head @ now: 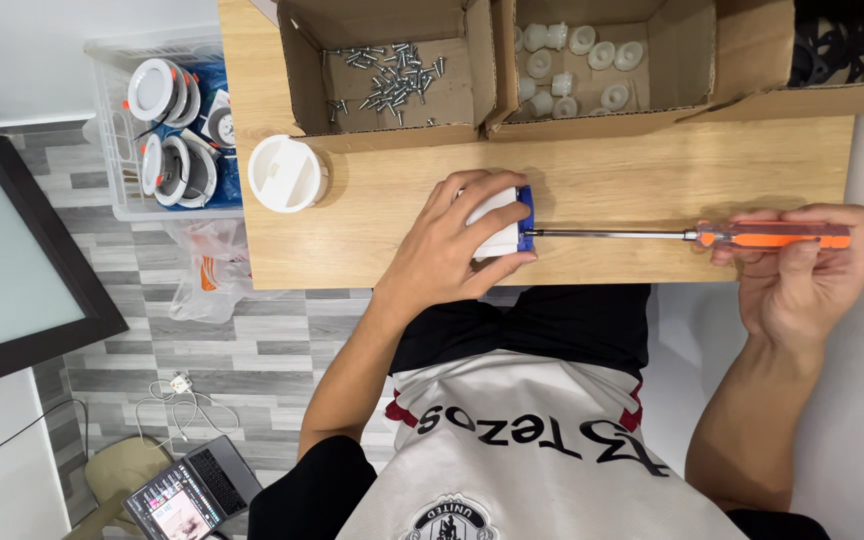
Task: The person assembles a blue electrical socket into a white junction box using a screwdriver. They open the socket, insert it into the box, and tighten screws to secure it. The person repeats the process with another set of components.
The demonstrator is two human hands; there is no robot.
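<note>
Fingers (472,200) grip white part (497,228); boxes hold screws (392,80), caps (572,60).

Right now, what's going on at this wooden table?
A person's left hand steadies a small white and blue part on the wooden table. The right hand holds an orange-handled screwdriver, its tip at the part's blue end. Behind stand cardboard boxes of screws and white plastic pieces.
</note>
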